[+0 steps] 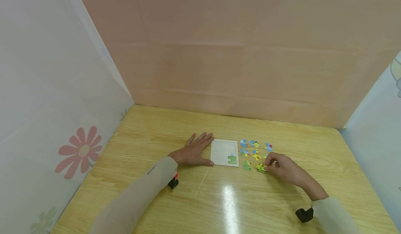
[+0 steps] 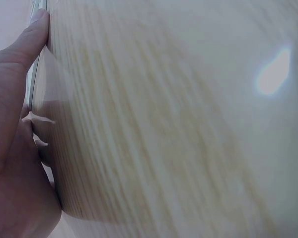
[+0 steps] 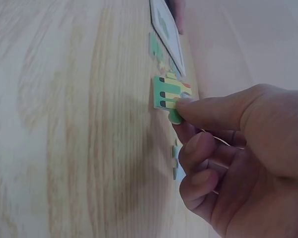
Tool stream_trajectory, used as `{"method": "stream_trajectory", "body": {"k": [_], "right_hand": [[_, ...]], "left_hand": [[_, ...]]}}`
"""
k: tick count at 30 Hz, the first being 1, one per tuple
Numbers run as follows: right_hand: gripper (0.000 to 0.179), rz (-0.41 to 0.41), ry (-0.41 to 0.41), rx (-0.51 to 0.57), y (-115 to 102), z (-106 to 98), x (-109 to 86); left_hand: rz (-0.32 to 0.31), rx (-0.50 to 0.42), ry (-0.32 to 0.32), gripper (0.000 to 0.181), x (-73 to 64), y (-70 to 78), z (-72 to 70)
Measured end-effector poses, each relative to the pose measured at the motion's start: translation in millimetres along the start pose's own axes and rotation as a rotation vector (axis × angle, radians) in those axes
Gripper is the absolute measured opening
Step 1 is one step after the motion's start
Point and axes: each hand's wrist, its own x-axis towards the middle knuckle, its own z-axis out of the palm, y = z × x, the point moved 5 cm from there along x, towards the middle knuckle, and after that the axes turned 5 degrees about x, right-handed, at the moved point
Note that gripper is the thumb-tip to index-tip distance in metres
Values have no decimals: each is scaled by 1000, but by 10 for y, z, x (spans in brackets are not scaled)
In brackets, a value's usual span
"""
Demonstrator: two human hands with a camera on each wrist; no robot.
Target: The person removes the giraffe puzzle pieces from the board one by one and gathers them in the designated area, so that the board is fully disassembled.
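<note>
My right hand (image 1: 283, 168) pinches a green and yellow puzzle piece (image 3: 170, 93) between thumb and index finger, low over the table at the near right of the loose pieces. The other fingers curl loosely in the right wrist view. A white square puzzle tray (image 1: 223, 152) lies flat, with one green piece (image 1: 232, 159) in its near right corner. Beside the tray's left edge my left hand (image 1: 195, 153) lies spread on the table, thumb and fingertips at the edge. In the left wrist view, the left thumb (image 2: 32, 37) shows along the tray's side.
Several loose puzzle pieces (image 1: 256, 154) in blue, yellow and green lie in rough rows right of the tray. The wooden table (image 1: 175, 206) reaches a tan back wall (image 1: 238, 60), with pale flower-printed sheets (image 1: 47, 105) at both sides.
</note>
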Motion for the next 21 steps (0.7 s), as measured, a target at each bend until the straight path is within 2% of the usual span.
{"method": "stream_trajectory", "body": {"k": [10,21], "right_hand": [[6,-3,31,-56,75,34,62],[12,23,64,-72,18,51,122]], "left_hand": [[3,-8,7,107,-19,14,-18],[2,-32,4,111,27,-34,25]]}}
